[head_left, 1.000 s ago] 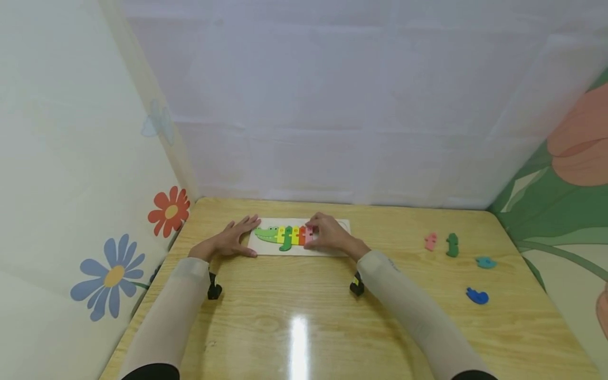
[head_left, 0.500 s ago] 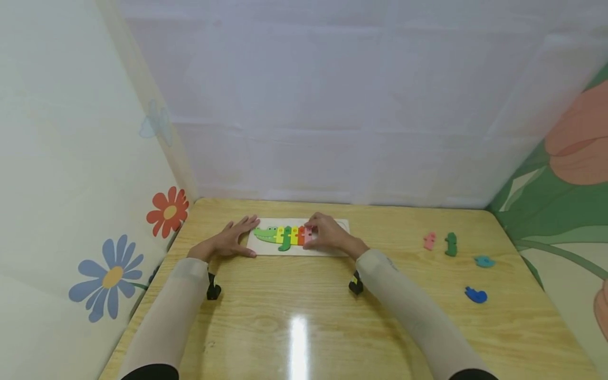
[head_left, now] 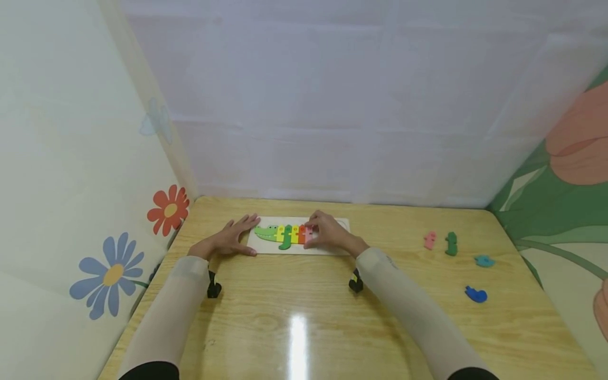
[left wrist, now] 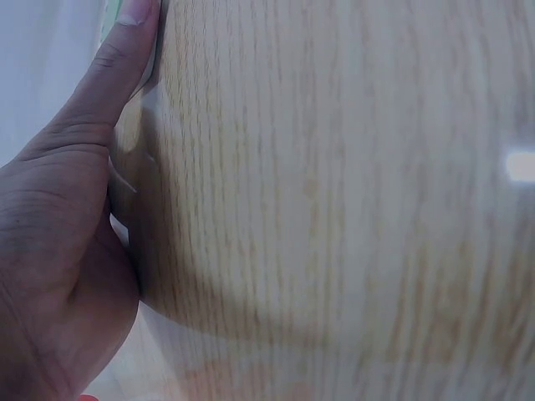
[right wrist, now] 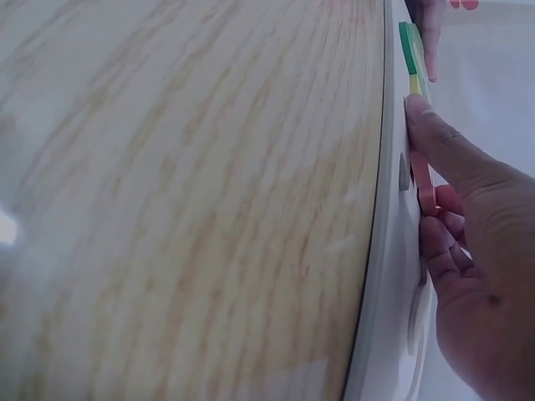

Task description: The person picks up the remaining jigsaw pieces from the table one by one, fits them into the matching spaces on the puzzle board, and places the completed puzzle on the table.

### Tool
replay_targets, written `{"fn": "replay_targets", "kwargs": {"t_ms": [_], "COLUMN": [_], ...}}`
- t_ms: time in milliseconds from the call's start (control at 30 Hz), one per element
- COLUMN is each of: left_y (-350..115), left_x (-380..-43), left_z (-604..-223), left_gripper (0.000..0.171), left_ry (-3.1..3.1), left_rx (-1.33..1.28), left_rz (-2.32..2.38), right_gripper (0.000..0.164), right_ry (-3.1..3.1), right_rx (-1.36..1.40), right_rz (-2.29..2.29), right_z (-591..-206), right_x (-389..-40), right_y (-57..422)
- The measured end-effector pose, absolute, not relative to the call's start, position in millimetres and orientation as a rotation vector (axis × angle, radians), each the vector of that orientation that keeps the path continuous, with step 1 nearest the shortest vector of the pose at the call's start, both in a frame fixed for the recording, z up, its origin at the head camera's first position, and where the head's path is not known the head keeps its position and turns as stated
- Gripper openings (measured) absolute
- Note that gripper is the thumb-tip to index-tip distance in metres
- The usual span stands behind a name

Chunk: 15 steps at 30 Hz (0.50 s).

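A white puzzle board (head_left: 266,249) lies flat near the back of the table, with a crocodile of coloured pieces running along it: a light green head (head_left: 267,233), yellow pieces, a dark green leg piece (head_left: 285,238) and a red piece (head_left: 302,235). My right hand (head_left: 332,235) is over the right half of the board and pinches the pink puzzle piece (head_left: 309,233) beside the red one. It partly hides that piece and the board behind. Fingers spread, my left hand (head_left: 229,240) rests at the board's left end; in the left wrist view its thumb (left wrist: 113,71) lies straight along the edge.
On the right side of the table (head_left: 266,316) lie a pink piece (head_left: 430,240), a green piece (head_left: 451,244), a teal piece (head_left: 484,261) and a blue piece (head_left: 476,294). A pale wall covering (head_left: 332,132) rises behind the table's back edge.
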State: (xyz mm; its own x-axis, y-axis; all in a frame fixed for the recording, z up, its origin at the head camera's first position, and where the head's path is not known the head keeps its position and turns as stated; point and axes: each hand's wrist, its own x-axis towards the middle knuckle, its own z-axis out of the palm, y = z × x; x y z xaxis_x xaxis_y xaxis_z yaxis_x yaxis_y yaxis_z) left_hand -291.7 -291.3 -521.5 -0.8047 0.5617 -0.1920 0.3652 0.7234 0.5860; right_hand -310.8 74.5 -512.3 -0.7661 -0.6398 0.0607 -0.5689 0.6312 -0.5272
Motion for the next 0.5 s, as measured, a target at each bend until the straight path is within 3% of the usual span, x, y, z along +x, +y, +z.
{"fn": "replay_targets", "kwargs": {"t_ms": [500], "left_y": [-287.2], "left_x": [-288.3], "left_z": [-515.3], "left_gripper": [0.111], "left_ry": [2.561], "left_rx": [0.699], "left_rz": [0.789], "right_gripper": [0.062], "right_ry": [2.684], "right_rx": [-1.068], "right_rz": [-0.824], "right_z": [-511.8], "right_x": [-312.2], "right_y": [79.2]}}
